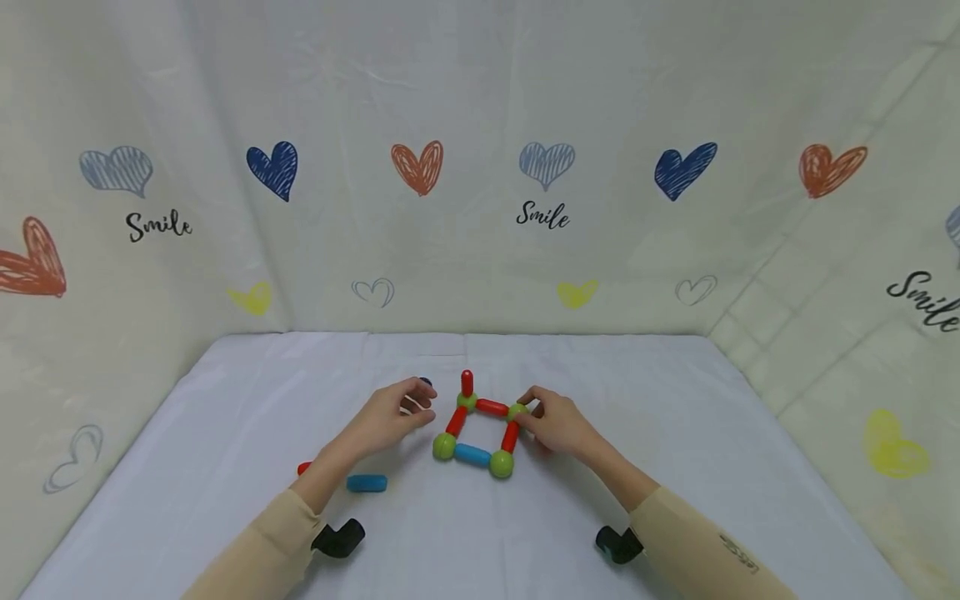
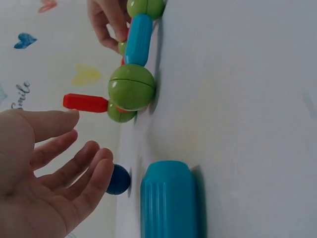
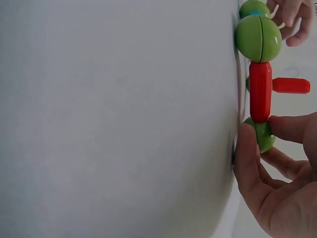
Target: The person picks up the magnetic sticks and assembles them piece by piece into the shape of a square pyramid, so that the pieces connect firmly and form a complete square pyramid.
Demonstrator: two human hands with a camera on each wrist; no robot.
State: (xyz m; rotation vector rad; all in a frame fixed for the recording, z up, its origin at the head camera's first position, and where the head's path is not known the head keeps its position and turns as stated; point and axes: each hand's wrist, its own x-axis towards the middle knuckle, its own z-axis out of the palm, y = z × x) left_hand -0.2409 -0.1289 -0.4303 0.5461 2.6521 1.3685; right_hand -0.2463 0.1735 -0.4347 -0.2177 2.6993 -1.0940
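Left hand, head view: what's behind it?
Part of a dark blue ball shows just past the left hand. The rest of the ball is covered by the hand; whether anything else lies hidden there can't be told.

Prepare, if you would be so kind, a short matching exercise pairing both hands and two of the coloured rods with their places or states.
Column one:
1. Right hand
2. Ribbed blue rod
3. Left hand
4. Upright red rod

Column two:
A. Lying loose on the white cloth
B. Mounted on the far left green ball
C. Pinching the far right green ball
D. Holding nothing

Pairs: 1-C, 2-A, 3-D, 4-B.
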